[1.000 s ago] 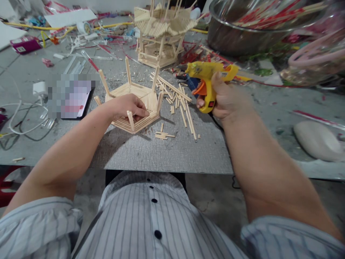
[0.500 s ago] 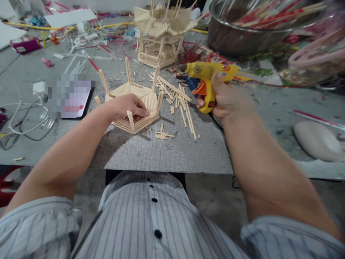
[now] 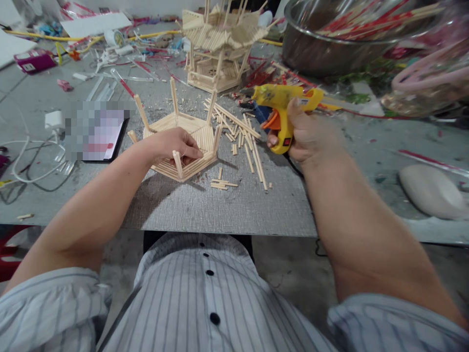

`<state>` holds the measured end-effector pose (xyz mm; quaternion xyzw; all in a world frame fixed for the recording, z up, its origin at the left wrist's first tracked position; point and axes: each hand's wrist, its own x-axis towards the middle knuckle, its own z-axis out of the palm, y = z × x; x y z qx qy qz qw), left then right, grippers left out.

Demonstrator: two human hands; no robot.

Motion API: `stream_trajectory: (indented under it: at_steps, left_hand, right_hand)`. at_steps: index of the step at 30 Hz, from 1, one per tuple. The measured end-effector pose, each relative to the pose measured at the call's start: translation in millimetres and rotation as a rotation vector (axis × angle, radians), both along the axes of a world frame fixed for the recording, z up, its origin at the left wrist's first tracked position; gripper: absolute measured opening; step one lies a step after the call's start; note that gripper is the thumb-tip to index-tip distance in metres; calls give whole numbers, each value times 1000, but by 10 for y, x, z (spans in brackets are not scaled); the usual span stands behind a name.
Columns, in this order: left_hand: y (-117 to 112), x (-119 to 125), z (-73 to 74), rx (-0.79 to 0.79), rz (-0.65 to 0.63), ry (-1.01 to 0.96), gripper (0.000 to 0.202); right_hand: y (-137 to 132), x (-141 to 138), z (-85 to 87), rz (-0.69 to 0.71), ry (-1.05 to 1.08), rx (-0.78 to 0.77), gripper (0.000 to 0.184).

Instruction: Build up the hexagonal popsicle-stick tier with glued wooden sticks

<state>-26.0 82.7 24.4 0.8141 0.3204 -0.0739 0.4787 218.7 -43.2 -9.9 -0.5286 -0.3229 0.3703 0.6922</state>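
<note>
A six-sided tray-like frame of pale wooden sticks point(image 3: 196, 171) stands on the table in front of me, with short posts rising from its corners. My left hand point(image 3: 179, 146) reaches inside it over the left wall. Its fingertips are pinched together at the inner side of the front right wall, and what they hold, if anything, is hidden. In my right hand point(image 3: 302, 132) is a yellow hot glue gun point(image 3: 284, 95), gripped by its handle, a finger by the orange trigger. The nozzle points left, apart from the frame. Loose wooden sticks point(image 3: 256, 161) lie between frame and gun.
Behind stands a taller stick model point(image 3: 220, 44) with a flared roof. A metal basin point(image 3: 311, 54) holding red-wrapped sticks is at the back right. A phone point(image 3: 104, 134) lies left of the frame, near white cables point(image 3: 25, 142). A pale rounded object point(image 3: 428, 190) rests far right.
</note>
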Motion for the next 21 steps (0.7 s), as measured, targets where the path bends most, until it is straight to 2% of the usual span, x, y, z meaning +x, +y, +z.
stream_trajectory:
  at_steps: [8,13,17,21]
  left_hand:
    - [19,-3,-15,-10,-3,-8,30]
    - [4,-2,-8,-1,45,-63,19]
    - [-59,-4,120,90,157,-67,15]
    - [-182,-55,348,234,239,-81,33]
  right_hand:
    - [-3,-23,24,7,0,6,40]
    - [2,-4,18,-1,48,-10,38]
    - [4,1,13,9,40,-3,36]
    - [5,-27,40,12,28,-29,37]
